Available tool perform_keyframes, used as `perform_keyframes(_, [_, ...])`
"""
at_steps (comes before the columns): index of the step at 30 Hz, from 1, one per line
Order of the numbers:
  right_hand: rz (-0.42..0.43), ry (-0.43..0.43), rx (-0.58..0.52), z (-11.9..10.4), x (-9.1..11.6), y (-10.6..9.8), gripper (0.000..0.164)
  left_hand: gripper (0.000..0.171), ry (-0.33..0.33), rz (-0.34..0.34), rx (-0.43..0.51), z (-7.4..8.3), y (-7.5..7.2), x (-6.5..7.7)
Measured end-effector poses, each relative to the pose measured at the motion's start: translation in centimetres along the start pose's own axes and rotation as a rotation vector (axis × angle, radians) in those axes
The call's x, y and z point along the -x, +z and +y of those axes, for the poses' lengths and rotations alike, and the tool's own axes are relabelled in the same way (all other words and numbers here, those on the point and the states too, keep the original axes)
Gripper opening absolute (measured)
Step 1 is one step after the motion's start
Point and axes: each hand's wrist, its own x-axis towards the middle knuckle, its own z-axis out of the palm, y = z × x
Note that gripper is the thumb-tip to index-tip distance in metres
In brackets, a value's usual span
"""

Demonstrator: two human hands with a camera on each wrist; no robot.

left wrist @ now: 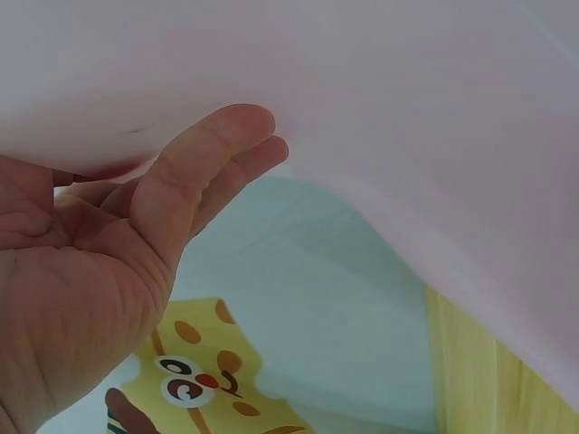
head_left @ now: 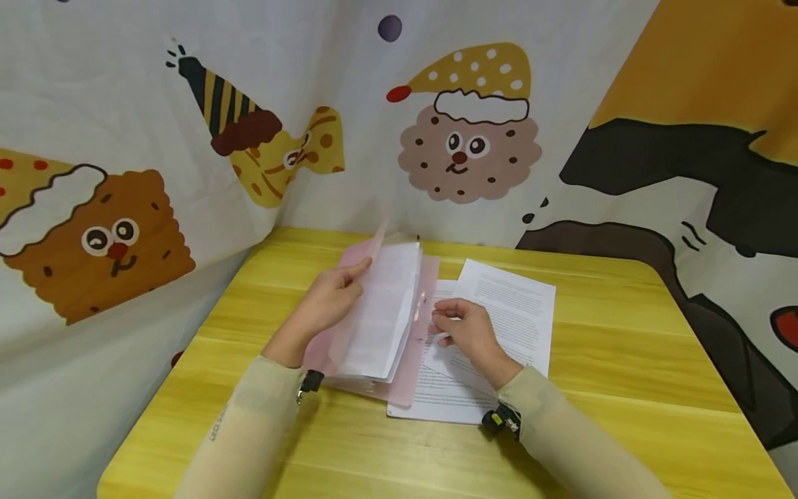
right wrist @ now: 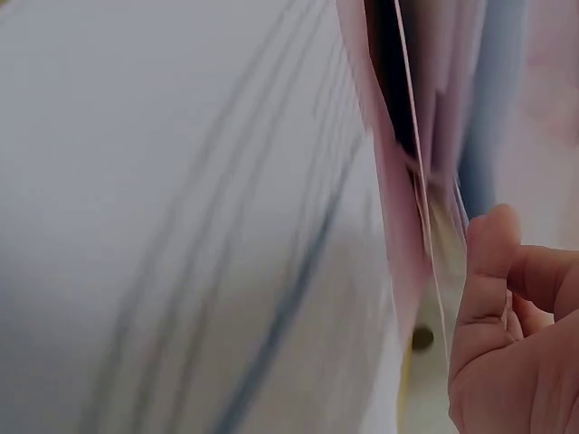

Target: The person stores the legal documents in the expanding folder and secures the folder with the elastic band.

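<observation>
A pink folder point(head_left: 427, 281) lies partly opened, with white sheets point(head_left: 386, 305) inside. My left hand point(head_left: 330, 298) is at the folder's raised translucent pink cover, which its fingers hold up from the left side. The left wrist view shows this hand point(left wrist: 118, 253) with its fingers against the pink cover point(left wrist: 407, 108); part of the hand is hidden. My right hand point(head_left: 470, 333) is at the folder's right edge, over printed papers point(head_left: 505, 305). Its fingers are bent together in the right wrist view, close to the sheet edges; whether the right hand point(right wrist: 516, 334) pinches one, I cannot tell.
The printed papers lie overlapping beside the folder, partly under its right edge. Folder and papers rest on a yellow wood-grain table point(head_left: 623, 333). Behind the table hangs a white curtain point(head_left: 361, 69) with cartoon figures. A small black device point(head_left: 501, 419) sits at the right wrist.
</observation>
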Motion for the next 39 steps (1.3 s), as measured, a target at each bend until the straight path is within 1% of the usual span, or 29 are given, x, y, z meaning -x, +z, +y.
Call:
perform_keyframes(3, [0.006,0.006,0.046,0.1,0.2,-2.5,0.034,0.051,-0.003,0.0,0.01,-0.1,0.0,0.1])
perform_keyframes(6, [0.032,0.017,0.118,0.2,0.6,-5.4,0.037,0.052,-0.008,0.006,0.025,-0.3,0.0,0.3])
perform_keyframes(11, [0.108,0.02,0.282,1.0,1.1,-10.8,0.042,0.053,-0.038,0.03,0.067,-0.6,-0.2,0.5])
perform_keyframes(14, [0.149,0.013,0.413,1.5,1.1,-13.7,0.049,0.053,-0.044,0.057,0.081,-0.7,-0.6,0.6])
perform_keyframes(18, [0.199,0.022,0.639,2.1,1.0,-16.5,0.062,0.054,-0.04,0.086,0.095,-0.7,-1.0,0.5])
perform_keyframes(21, [0.21,0.048,0.761,2.4,1.1,-17.6,0.075,0.055,-0.048,0.097,0.109,-0.6,-1.0,0.5])
perform_keyframes(23, [0.199,0.069,0.805,2.5,1.1,-17.9,0.084,0.055,-0.055,0.101,0.113,-0.6,-0.9,0.6])
perform_keyframes(26, [0.178,0.076,0.873,2.6,1.2,-18.1,0.093,0.055,-0.058,0.106,0.111,-0.5,-0.8,0.6])
perform_keyframes(32, [0.147,0.102,0.911,3.1,1.4,-18.3,0.105,0.052,-0.042,0.101,0.138,-0.6,-0.5,0.7])
perform_keyframes(37, [0.131,0.113,0.93,4.0,1.8,-18.5,0.112,0.051,-0.037,0.085,0.156,-0.9,-0.1,0.9])
perform_keyframes(39, [0.121,0.103,0.946,4.3,2.0,-18.6,0.113,0.051,-0.035,0.082,0.154,-0.9,0.0,1.0])
